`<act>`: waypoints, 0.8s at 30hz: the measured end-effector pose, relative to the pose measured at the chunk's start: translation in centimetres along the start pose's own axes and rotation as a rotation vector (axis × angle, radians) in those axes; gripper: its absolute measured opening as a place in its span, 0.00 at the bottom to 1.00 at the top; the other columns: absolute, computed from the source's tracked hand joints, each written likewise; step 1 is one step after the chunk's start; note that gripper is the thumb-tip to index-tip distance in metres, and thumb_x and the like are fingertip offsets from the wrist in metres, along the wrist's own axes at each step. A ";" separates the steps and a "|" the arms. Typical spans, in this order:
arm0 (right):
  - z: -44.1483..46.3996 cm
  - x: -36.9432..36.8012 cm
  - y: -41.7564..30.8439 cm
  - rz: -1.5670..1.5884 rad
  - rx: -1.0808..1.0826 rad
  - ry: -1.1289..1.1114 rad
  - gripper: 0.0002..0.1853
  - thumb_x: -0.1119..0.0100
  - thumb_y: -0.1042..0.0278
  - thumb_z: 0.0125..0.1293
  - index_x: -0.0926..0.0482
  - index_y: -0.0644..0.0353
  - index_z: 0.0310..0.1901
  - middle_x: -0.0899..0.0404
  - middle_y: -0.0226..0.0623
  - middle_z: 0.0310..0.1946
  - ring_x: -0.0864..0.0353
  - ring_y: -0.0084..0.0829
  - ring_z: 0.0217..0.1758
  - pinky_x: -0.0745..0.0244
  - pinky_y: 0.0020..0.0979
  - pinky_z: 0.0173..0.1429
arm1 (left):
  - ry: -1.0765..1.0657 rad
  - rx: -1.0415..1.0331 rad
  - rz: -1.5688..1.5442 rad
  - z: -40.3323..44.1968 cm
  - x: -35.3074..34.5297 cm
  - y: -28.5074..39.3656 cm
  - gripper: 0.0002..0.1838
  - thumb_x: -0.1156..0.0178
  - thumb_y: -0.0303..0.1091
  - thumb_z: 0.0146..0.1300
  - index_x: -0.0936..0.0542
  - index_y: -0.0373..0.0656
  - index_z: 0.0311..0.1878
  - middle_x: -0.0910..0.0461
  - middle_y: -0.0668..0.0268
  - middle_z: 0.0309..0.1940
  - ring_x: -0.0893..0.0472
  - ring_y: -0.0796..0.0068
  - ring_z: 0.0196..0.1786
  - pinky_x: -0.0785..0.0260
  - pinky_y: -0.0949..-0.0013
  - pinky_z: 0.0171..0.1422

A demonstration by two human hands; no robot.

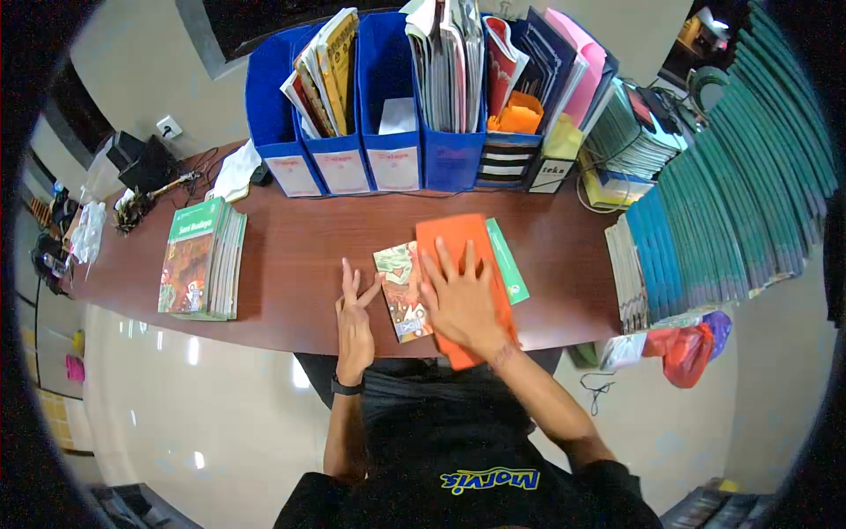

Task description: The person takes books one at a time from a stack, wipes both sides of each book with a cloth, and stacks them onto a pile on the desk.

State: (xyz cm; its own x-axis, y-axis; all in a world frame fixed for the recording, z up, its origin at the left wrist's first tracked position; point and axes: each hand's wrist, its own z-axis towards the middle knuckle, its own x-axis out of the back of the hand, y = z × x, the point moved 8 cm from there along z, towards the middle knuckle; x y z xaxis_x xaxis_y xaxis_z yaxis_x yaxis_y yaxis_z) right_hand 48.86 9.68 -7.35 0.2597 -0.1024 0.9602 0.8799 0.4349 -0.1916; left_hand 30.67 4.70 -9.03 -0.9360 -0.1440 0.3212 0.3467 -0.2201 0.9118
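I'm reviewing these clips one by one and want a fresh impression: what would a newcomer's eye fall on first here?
Probably the flat, bright orange rectangular piece under the right hand, lying partly over an illustrated paper book near the front edge of the reddish-brown desk. Next, likely the tall mass of teal-green books at the desk's right end, then the blue upright file holders along its back.

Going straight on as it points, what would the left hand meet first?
Past bare tabletop, probably the thin cable before the second blue magazine file from the left; depth is unclear.
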 end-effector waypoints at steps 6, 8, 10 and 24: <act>1.4 -3.8 -5.4 0.041 0.158 0.148 0.34 0.56 0.50 0.84 0.34 0.56 0.85 0.43 0.46 0.90 0.49 0.65 0.91 0.56 0.76 0.86 | 0.090 -0.018 -0.010 -0.4 -0.3 0.3 0.44 0.71 0.64 0.90 0.56 0.41 0.92 0.31 0.50 0.85 0.35 0.45 0.86 0.48 0.47 0.87; -0.1 -3.4 -5.5 0.073 0.177 0.063 0.35 0.61 0.47 0.86 0.37 0.56 0.86 0.42 0.46 0.89 0.52 0.65 0.92 0.58 0.76 0.87 | 0.064 0.006 0.060 0.1 -1.1 0.4 0.41 0.65 0.58 0.89 0.51 0.40 0.91 0.32 0.52 0.85 0.34 0.46 0.86 0.47 0.49 0.87; -1.1 -2.2 -2.4 0.067 0.128 0.050 0.35 0.61 0.47 0.86 0.37 0.56 0.87 0.43 0.46 0.90 0.53 0.65 0.92 0.59 0.76 0.88 | 0.025 0.083 0.259 0.1 -0.6 0.1 0.36 0.54 0.48 0.87 0.41 0.38 0.88 0.34 0.53 0.87 0.32 0.48 0.85 0.45 0.50 0.86; -5.1 1.8 7.3 -0.067 -0.165 0.017 0.35 0.58 0.46 0.85 0.35 0.54 0.86 0.45 0.44 0.91 0.52 0.60 0.93 0.58 0.68 0.90 | 0.013 -0.144 0.799 0.2 -2.5 1.9 0.35 0.33 0.35 0.75 0.29 0.37 0.82 0.29 0.52 0.83 0.32 0.46 0.84 0.40 0.47 0.85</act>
State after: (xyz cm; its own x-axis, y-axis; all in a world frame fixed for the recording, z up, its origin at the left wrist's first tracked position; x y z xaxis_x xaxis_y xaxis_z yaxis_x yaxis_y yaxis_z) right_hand 57.77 8.09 -8.03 0.2036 -0.1416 0.9687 0.9483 0.2744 -0.1592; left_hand 33.71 4.81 -8.04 -0.4018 -0.3207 0.8577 0.9153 -0.1677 0.3661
